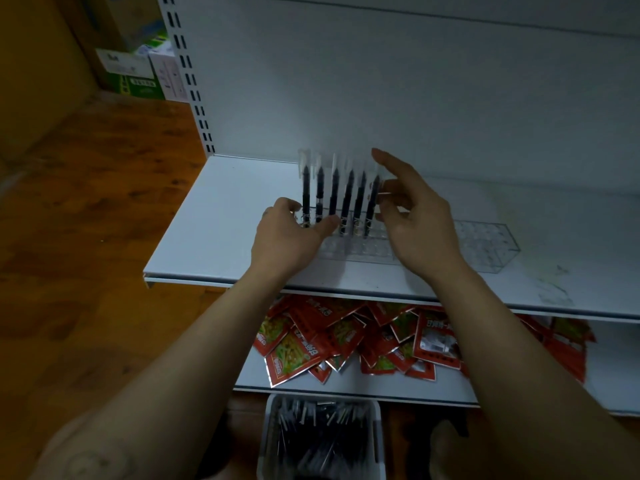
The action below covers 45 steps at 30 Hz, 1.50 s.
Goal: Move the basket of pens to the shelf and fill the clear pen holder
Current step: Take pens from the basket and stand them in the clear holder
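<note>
Left grip, right grip at six pens

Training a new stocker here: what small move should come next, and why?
Probably lower the right hand to the basket to grab more: it is open and empty, only six pens stand in the holder, and most of its holes are bare.

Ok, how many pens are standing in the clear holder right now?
6. The black pens stand side by side in one row at the clear pen holder's left end, between the left hand and right hand. The hands may hide others.
</note>
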Available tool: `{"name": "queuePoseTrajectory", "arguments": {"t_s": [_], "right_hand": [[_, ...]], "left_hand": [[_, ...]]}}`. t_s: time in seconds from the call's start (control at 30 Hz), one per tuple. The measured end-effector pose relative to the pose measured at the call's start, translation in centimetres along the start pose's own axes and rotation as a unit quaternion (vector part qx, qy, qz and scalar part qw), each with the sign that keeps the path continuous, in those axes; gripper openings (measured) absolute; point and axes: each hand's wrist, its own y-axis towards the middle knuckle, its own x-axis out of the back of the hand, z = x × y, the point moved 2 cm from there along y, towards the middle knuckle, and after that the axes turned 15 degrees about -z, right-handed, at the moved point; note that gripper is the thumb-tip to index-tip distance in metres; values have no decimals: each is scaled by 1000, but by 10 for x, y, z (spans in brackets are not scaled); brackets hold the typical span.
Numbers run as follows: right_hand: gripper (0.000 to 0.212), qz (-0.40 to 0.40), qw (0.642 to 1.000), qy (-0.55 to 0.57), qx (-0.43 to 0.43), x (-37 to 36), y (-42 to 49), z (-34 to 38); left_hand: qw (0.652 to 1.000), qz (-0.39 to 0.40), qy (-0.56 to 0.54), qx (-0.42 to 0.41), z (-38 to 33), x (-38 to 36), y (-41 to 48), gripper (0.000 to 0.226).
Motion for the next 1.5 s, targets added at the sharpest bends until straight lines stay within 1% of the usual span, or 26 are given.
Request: {"name": "queuePoseTrajectory", "arguments": {"t_s": [0.07,0.17,0.23,0.3,0.37,0.4,0.47,0.5,0.53,0.57,0.67,0.7,0.73,0.8,0.87,0.97,1.03,1.1,1.17,1.23,1.3,1.4,1.47,1.5], "right_hand": [[68,9,1000,-9,14,0,-6,4],[78,9,1000,-22,10,-1,-12,5],[82,-9,1000,-17,9,3,-16,9],[81,-42,999,-11,8,8,-23,15],[74,-80,997,-9,-3,13,-37,18],[66,-96,995,-10,-8,15,-46,19],[42,-112,993,-30,-9,16,-63,20],[30,-104,994,-43,-8,15,-71,20],[22,-83,995,-53,-10,14,-81,20],[19,-55,997,-60,-14,11,-91,18],[20,29,994,-104,-8,2,-127,5],[20,58,991,-123,-17,0,-139,-2],[21,87,986,-141,-36,-1,-150,-11],[25,142,971,-168,-94,-3,-171,-31],[27,195,950,-181,-166,-5,-191,-56],[19,281,905,-194,-253,-9,-225,-96],[22,333,871,-201,-300,-11,-250,-120],[27,373,839,-216,-333,-15,-272,-140],[30,409,814,-244,-333,-22,-288,-159],[29,420,802,-270,-327,-31,-297,-176],[28,423,787,-287,-345,-40,-306,-193],[39,432,775,-277,-368,-52,-320,-211],[52,467,773,-275,-329,-62,-329,-220],[58,497,765,-287,-293,-70,-333,-223]], "left_hand": [[1000,-4,1,-2,0,0,-1,78],[1000,-16,8,-12,-2,4,-4,83],[999,-28,9,-19,-2,11,-6,84],[999,-44,11,-25,1,21,-13,82],[997,-72,15,-33,3,33,-27,72],[995,-88,16,-37,4,39,-37,63],[995,-95,11,-35,4,45,-60,43],[996,-82,11,-31,5,45,-72,35],[998,-60,13,-29,7,43,-85,29],[999,-36,17,-29,10,38,-97,25],[996,26,78,-45,30,18,-126,21],[993,47,104,-36,42,11,-133,20],[990,66,122,-13,57,5,-140,21],[985,100,130,61,94,-5,-156,25],[971,123,150,140,137,-12,-177,29],[941,175,188,222,192,-13,-214,25],[932,202,183,239,210,-17,-226,26],[928,223,186,232,213,-26,-218,23],[931,210,170,246,211,-37,-198,15],[935,200,161,246,214,-50,-180,21],[932,209,152,254,219,-58,-172,22],[912,221,141,315,245,-71,-179,15],[895,226,142,356,268,-75,-191,18],[889,225,134,376,279,-77,-197,18]]}}
